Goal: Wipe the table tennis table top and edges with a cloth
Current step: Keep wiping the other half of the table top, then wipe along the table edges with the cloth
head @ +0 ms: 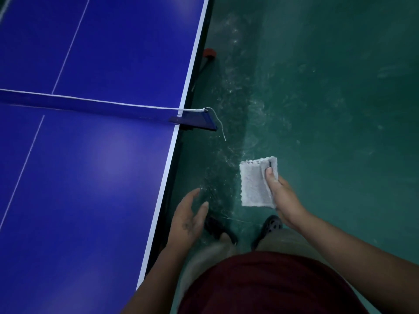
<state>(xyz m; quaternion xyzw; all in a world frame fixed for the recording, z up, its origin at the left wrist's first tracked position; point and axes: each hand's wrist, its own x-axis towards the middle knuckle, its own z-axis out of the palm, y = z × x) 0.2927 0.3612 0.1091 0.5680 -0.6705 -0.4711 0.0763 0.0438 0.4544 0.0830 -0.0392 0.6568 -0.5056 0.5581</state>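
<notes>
Head view shows the right hand (283,196) pinching a folded white cloth (257,182) (thumb on top) well clear of the table's white side edge (169,164), probably readying a wiping face, left hand (189,216) relaxed, empty, nearer that edge.

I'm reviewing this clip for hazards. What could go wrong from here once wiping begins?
1. The loose cord hanging from the net clamp may snag the cloth or right hand along the table edge.
2. The floor by the shoes looks streaked and shiny, possibly slippery.
</notes>
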